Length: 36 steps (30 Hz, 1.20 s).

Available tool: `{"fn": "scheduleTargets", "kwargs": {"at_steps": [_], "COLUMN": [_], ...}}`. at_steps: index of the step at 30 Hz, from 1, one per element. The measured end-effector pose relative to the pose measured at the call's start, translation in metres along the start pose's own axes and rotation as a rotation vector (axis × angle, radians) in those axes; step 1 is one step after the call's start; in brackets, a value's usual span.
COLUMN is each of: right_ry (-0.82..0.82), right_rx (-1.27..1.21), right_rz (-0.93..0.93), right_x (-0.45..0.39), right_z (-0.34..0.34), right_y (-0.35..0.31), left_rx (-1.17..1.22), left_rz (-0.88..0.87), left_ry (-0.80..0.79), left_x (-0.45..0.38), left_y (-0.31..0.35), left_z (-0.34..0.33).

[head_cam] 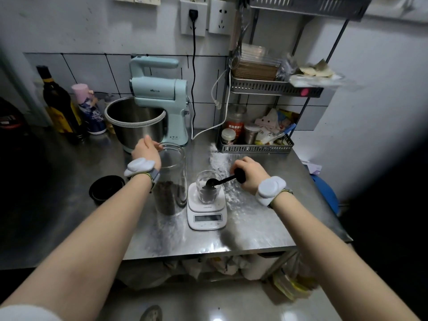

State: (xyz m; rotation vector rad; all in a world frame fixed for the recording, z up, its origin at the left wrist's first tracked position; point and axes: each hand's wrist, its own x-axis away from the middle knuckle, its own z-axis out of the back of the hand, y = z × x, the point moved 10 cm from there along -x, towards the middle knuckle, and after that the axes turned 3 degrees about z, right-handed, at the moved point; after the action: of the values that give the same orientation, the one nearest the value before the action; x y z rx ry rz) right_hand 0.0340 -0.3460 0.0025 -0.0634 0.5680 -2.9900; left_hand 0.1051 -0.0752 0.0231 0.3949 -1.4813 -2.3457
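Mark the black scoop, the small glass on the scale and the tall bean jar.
black scoop (223, 180): head view, on its thin neck between bowl and handle.
small glass (208, 195): head view, on its front wall, over the beans.
tall bean jar (172, 200): head view, on its bean-filled lower wall.

One jar (172, 181), one glass (208, 188), one scale (206, 214) and one scoop (222, 180) are counted. One mixer (159, 93), one lid (106, 187) and two sockets (194, 17) (221, 17) are also seen.

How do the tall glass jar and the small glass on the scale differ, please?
The jar is far taller than the glass. The jar stands on the table; the glass sits on the scale. The left hand grips the jar's rim; the right hand holds a scoop at the glass's mouth. Both are clear, holding dark beans.
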Motion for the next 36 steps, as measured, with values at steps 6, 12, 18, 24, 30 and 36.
{"fn": "scheduleTargets", "kwargs": {"at_steps": [6,12,18,24,30,36], "right_ry": [-0.082,-0.066,-0.140,-0.101,0.006,0.027], "right_rx": [0.141,0.084,0.157,0.173,0.151,0.142], "right_rz": [0.093,0.077,0.086,0.138,0.235,0.293], "right_x": [-0.001,-0.002,-0.009,-0.015,-0.019,-0.031], "right_z": [-0.007,0.012,0.039,0.089,0.142,0.146], "right_y": [-0.023,-0.032,-0.055,-0.097,-0.156,-0.192], "left_rx": [-0.001,0.003,0.029,0.061,0.109,0.138], "left_rz": [-0.006,-0.010,-0.013,0.006,0.045,0.066], "left_ry": [0.005,0.009,0.022,0.035,0.036,0.002], "left_x": [-0.001,-0.004,-0.003,-0.004,-0.008,-0.009], "left_y": [0.001,-0.003,-0.003,-0.003,-0.008,-0.012], "left_z": [0.000,-0.002,-0.001,0.000,0.001,-0.003]}}
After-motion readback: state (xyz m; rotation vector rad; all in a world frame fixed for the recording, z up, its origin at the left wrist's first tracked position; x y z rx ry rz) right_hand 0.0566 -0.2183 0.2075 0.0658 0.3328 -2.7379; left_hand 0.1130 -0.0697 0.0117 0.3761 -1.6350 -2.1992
